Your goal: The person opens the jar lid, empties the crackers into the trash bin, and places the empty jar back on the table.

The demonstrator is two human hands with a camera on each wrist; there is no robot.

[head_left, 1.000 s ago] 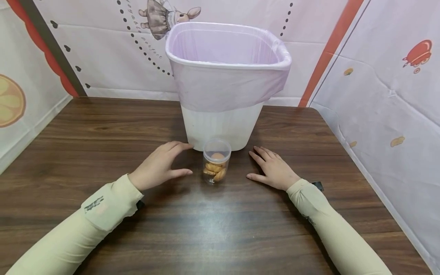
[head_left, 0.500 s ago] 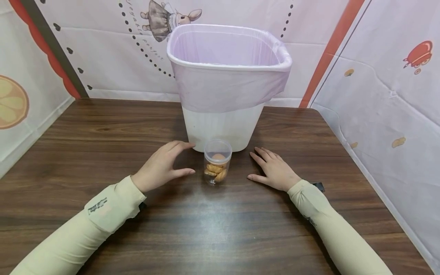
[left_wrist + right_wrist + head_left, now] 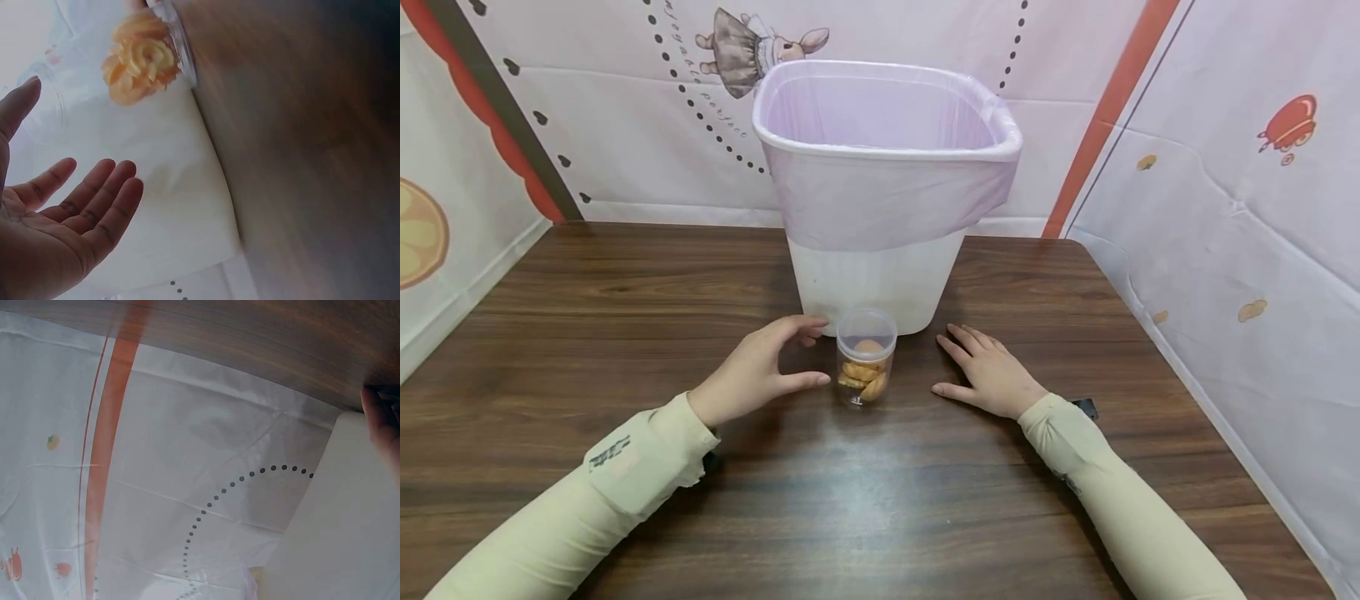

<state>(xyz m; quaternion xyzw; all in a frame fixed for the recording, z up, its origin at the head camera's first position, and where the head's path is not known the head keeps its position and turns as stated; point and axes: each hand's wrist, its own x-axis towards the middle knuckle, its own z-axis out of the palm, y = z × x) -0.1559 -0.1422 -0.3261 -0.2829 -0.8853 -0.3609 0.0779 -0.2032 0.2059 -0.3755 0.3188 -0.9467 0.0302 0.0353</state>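
In the head view a small clear plastic jar [image 3: 866,333] stands upright on the table, with several golden cookies [image 3: 863,375] inside. My left hand [image 3: 752,371] is just left of it, thumb and fingers spread apart and holding nothing. The left wrist view shows that same hand [image 3: 75,231] with its palm bare, and the piped swirl of a cookie [image 3: 147,59] through the jar's side. My right hand [image 3: 992,375] rests on the table to the right of the jar, fingers relaxed. Only a little of the right hand [image 3: 382,434] shows at the edge of the right wrist view.
Right behind the jar stands a tall white bin [image 3: 880,283] lined with a pale purple bag [image 3: 887,196]. The dark wood-grain table [image 3: 865,517] is bordered by printed cloth walls [image 3: 1210,217] at the back and sides.
My left hand has moved slightly right, narrowing the gap between its thumb and the jar. The right hand and the jar have stayed in place. The head view has shifted a little.
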